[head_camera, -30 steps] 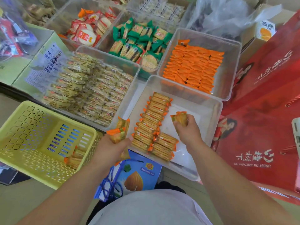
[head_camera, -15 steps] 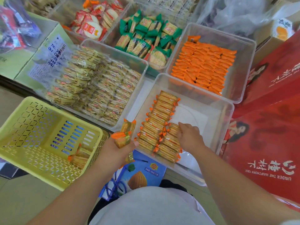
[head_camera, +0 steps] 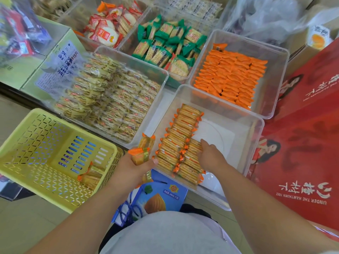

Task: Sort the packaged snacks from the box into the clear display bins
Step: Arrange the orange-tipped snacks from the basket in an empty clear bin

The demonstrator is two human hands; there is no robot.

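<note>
Right hand (head_camera: 211,156) has dropped since a second ago. Then it held one cracker pack above the clear bin (head_camera: 233,143); now it sits low on the short row (head_camera: 190,162) of orange-ended cracker packs, fingertips at that row's far end. I only see the back of it, so I can't tell whether it pinches a pack or just presses. Longer row (head_camera: 183,125) runs away from the hand on its left side, touching the short one. Bare white bin floor lies right of the hand. Left hand (head_camera: 132,167) hovers just outside the bin's near-left corner, fingers curled round a bunch of the same packs (head_camera: 142,151), two ends sticking up. Yellow basket (head_camera: 36,143) is left of that hand, one pack (head_camera: 91,176) inside. Blue drink carton (head_camera: 161,195) sits nearer me than both hands, between the forearms.
</note>
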